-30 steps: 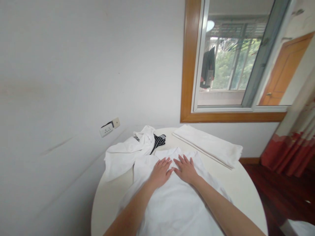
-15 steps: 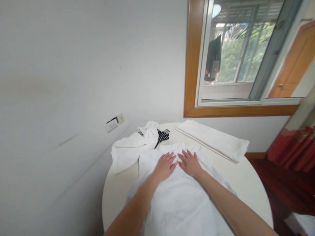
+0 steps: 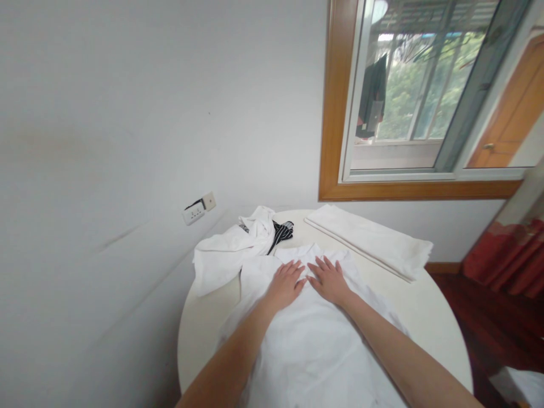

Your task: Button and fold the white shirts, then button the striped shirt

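Observation:
A white shirt (image 3: 310,345) lies spread on a round white table (image 3: 425,323). My left hand (image 3: 285,284) rests flat on its upper part, fingers stretched out. My right hand (image 3: 330,280) lies flat right beside it, fingers apart, the fingertips of both hands nearly touching near the collar. Neither hand holds anything.
A crumpled white garment (image 3: 229,252) with a black-and-white striped piece (image 3: 281,231) sits at the table's far left. A folded white cloth (image 3: 374,241) lies at the far right. A wall socket (image 3: 196,212), a wood-framed window (image 3: 425,102) and red curtain (image 3: 505,255) surround the table.
Both hands stay flat on the shirt, side by side. The view has shifted slightly, so the table and hands appear a little further right and higher.

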Motion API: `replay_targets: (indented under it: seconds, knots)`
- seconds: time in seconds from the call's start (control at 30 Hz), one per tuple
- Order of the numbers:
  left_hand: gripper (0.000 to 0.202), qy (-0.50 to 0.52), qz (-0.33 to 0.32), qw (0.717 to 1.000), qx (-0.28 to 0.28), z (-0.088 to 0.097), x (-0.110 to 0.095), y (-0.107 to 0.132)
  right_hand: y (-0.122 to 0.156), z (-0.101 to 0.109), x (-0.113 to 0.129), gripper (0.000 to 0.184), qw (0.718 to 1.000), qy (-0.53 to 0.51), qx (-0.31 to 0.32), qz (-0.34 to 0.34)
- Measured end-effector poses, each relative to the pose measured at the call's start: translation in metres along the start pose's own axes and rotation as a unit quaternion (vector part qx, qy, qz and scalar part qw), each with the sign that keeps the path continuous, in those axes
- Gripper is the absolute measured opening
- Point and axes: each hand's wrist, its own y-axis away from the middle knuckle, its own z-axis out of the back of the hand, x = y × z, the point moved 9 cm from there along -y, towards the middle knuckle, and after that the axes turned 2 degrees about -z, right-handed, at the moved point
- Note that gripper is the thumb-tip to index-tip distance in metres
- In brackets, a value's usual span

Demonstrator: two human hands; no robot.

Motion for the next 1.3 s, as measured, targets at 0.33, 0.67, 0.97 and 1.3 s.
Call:
replay_targets:
  seconds: [0.33,0.67,0.97,1.3]
  knots:
    - [0.044,0.004,-0.002,1.000,0.008,-0.003,0.002,-0.001,0.000,-0.001,-0.001,0.056,1.000,-0.002,-0.003,0.004]
    - [0.044,0.006,0.001,1.000,0.006,-0.004,0.004,-0.002,0.000,0.000,0.000,0.055,1.000,0.003,-0.004,-0.002]
    - [0.044,0.007,0.001,1.000,0.011,-0.001,0.002,-0.001,0.000,0.000,0.000,0.056,1.000,0.001,0.002,-0.002]
    - [0.045,-0.045,0.007,0.999,-0.016,-0.003,-0.002,-0.001,-0.008,-0.012,-0.002,0.061,0.999,0.037,0.010,-0.010]
